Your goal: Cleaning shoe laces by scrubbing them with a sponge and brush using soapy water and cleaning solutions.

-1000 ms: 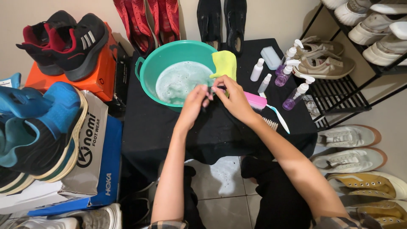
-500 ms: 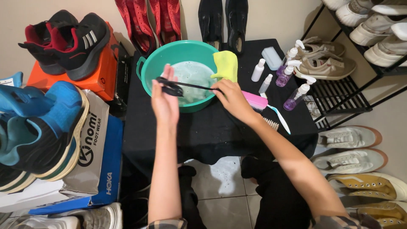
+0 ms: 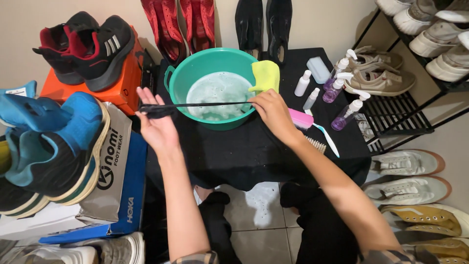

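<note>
While we look down from the head camera, both our hands stretch one black lace across the basin.

Lace: the black shoelace (image 3: 205, 104) runs nearly level and taut between our two hands, passing over the soapy water in the green basin (image 3: 181, 73).
Left hand: our left hand (image 3: 155, 124) sits left of the basin, palm up, fingers (image 3: 144, 96) partly spread; the lace's bunched end lies across the fingertips, pinned by the thumb.
Right hand: our right hand (image 3: 272, 111) is at the basin's right rim, fingers curled closed and pinching the lace's other end between thumb and fingertips.
Cloth: a yellow cloth (image 3: 266, 75) hangs over the rim, just behind the right hand.
Table: the black-draped table (image 3: 244, 156) carries the basin, a pink brush (image 3: 302, 119), a toothbrush (image 3: 326, 139) and small spray bottles (image 3: 337, 85).
Surroundings: shoes stand along the wall, on boxes at left and on the black rack (image 3: 400, 115) at right.
</note>
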